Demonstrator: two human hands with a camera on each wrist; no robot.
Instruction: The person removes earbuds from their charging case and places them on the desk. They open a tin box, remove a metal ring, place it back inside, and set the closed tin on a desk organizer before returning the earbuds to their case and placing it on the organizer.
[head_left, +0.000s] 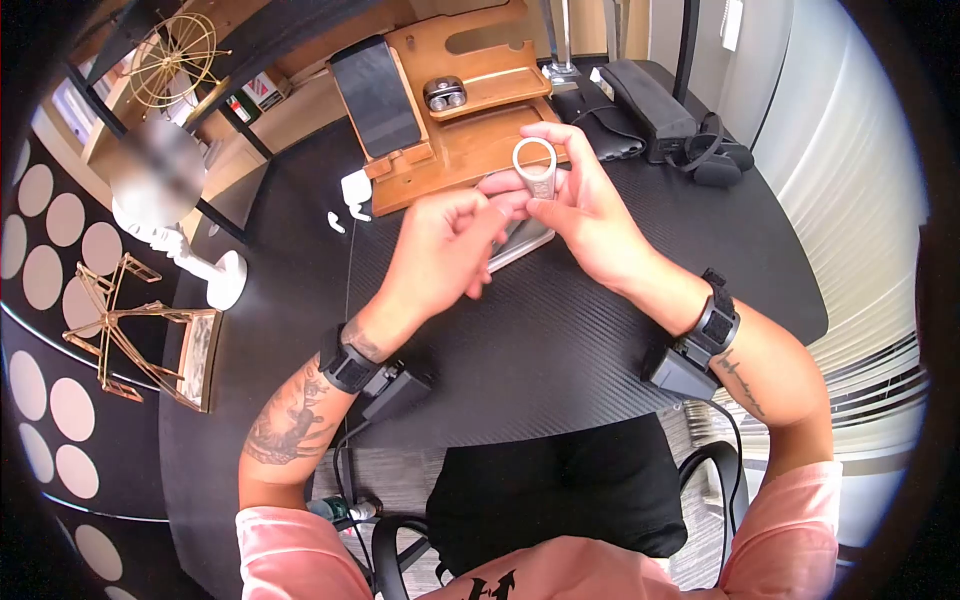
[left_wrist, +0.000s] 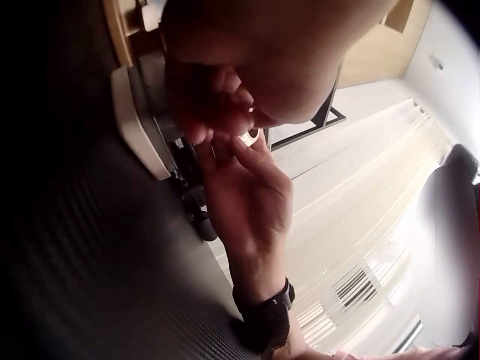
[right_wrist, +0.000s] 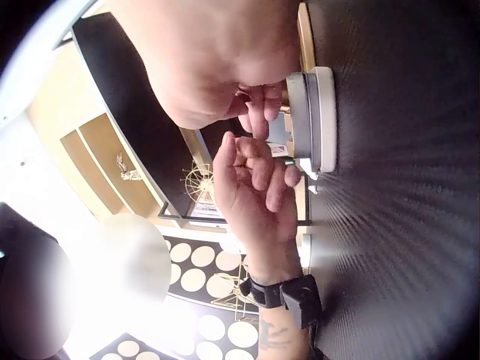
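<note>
Both hands together: right hand (head_left: 585, 215) pinching silver ring (head_left: 534, 162), left hand (head_left: 445, 245) curled alongside.

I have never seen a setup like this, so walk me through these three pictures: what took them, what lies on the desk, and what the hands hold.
No machine here: a person wears three cameras. The wide picture comes from the head, looking down at both hands. The other two come from black units strapped at the wrists, so each shows the hands close up and sideways.

The right hand pinches a silver ring-shaped metal piece above the black desk. The left hand has curled fingers meeting the right hand just below the piece; whether it grips anything is hidden.

On the desk lie a wooden stand carrying a dark phone, a silver flat device under the hands, and black pouches.
</note>
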